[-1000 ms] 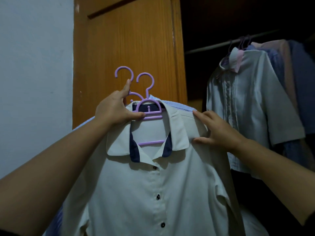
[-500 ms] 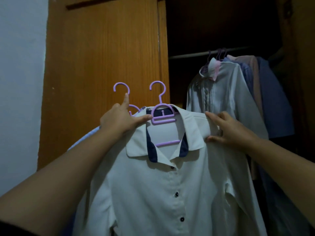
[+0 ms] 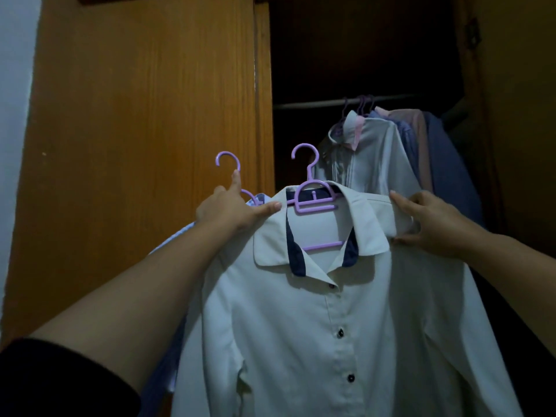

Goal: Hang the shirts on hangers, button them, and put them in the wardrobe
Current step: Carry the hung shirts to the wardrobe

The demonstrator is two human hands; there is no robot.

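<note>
A white shirt (image 3: 301,326) with a navy-lined collar and dark buttons hangs buttoned on a purple hanger (image 3: 313,200), held up in front of the wardrobe. My left hand (image 3: 231,212) grips the hangers at the shirt's left shoulder, index finger up along a second purple hook (image 3: 227,159). A light blue shirt (image 3: 168,251) peeks out behind my left arm. My right hand (image 3: 430,224) pinches the white shirt's right shoulder. The wardrobe rail (image 3: 316,103) runs across the dark opening above.
Several shirts (image 3: 385,152) hang on purple hangers at the rail's right part: white, blue, pink, dark blue. The brown wardrobe door (image 3: 144,115) stands to the left, a pale wall (image 3: 15,115) beyond it. The rail's left stretch is bare.
Both hands have carried the white shirt rightward and closer to the wardrobe opening. The hanging shirts now sit nearer the view's centre. Grips look unchanged.
</note>
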